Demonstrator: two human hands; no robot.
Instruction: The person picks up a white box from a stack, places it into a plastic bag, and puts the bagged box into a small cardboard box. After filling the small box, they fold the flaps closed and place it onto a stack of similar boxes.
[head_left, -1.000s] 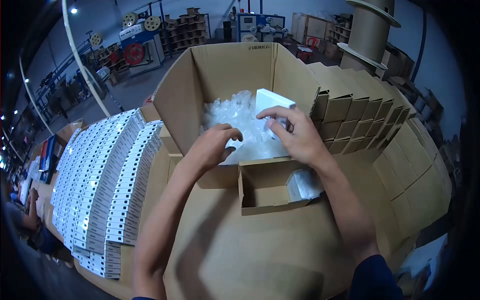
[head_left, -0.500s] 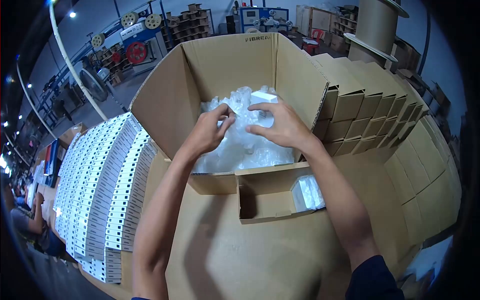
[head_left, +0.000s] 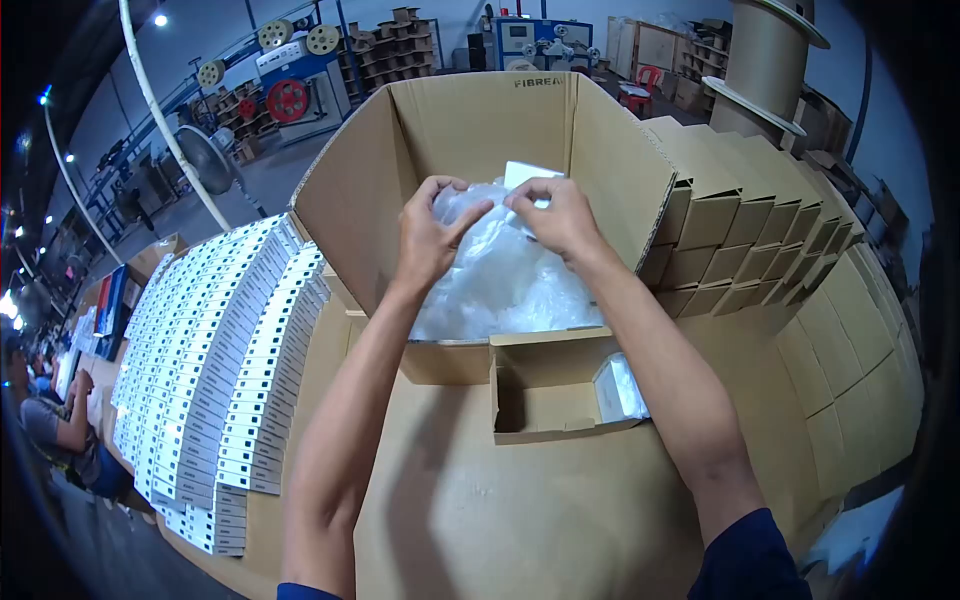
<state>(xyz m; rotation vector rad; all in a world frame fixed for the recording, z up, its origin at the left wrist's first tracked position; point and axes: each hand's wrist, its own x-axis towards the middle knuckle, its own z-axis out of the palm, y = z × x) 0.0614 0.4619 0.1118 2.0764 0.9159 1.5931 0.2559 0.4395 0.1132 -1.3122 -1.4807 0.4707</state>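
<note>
Over a large open carton [head_left: 480,130], both of my hands are at a piece of clear plastic wrap [head_left: 478,208]. The thumb and fingers of my left hand [head_left: 425,240] curl around its left side. My right hand [head_left: 565,222] pinches its right edge between thumb and fingertips. Just behind the right fingers, a white box [head_left: 530,172] shows its top, the rest covered by the hand and plastic. Crumpled clear plastic [head_left: 510,295] fills the carton below. In front stands a small open cardboard box [head_left: 545,437] with a plastic-wrapped white box [head_left: 618,388] at its right end.
Long stacks of white boxes [head_left: 200,370] line the left side. Folded brown cartons [head_left: 740,220] are piled at the right, with flat cardboard [head_left: 850,350] beside them. A person [head_left: 65,430] sits at the far left. Machinery [head_left: 290,75] and a large spool [head_left: 765,70] stand behind.
My hands have come closer together, the right now pinching the plastic where its fingers were spread around the white box. The view has shifted slightly left.
</note>
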